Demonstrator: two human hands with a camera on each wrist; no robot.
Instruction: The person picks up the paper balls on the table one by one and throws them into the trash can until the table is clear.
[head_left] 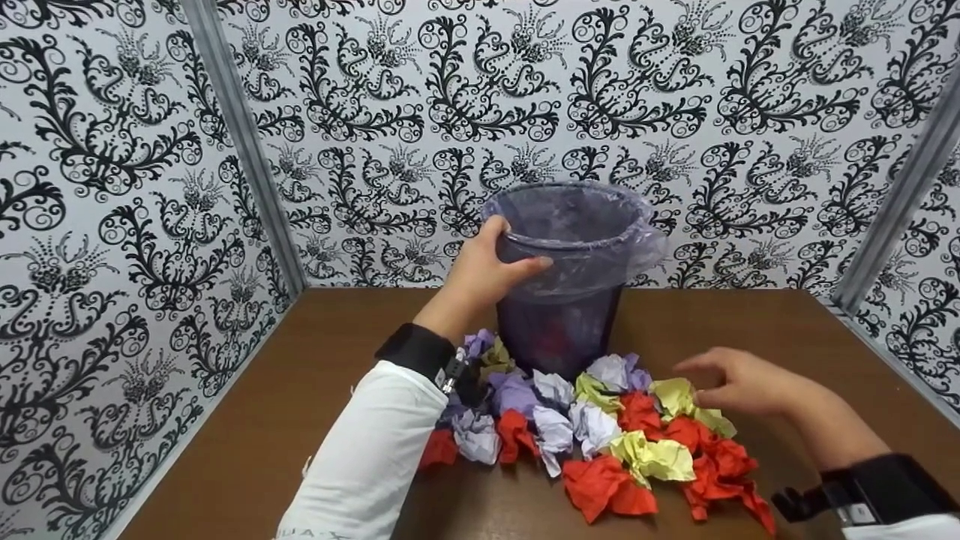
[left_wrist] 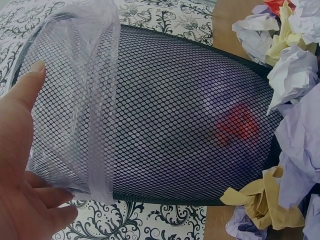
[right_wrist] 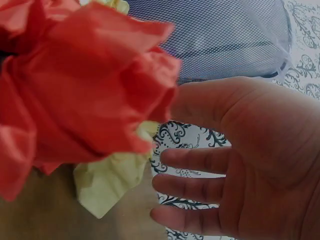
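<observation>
In the head view the left hand grips the bin rim at frame centre, best held firm; the left wrist view shows its liner pinned; the right wrist view shows the right hand, fingers spread, empty, beside red paper.

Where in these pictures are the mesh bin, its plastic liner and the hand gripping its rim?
Mesh bin (left_wrist: 190, 125): left wrist view, on the middle of its dark mesh side.
Plastic liner (head_left: 637, 251): head view, on the folded-over skirt at the rim.
Left hand (head_left: 487, 266): head view, on the back of the hand.
</observation>
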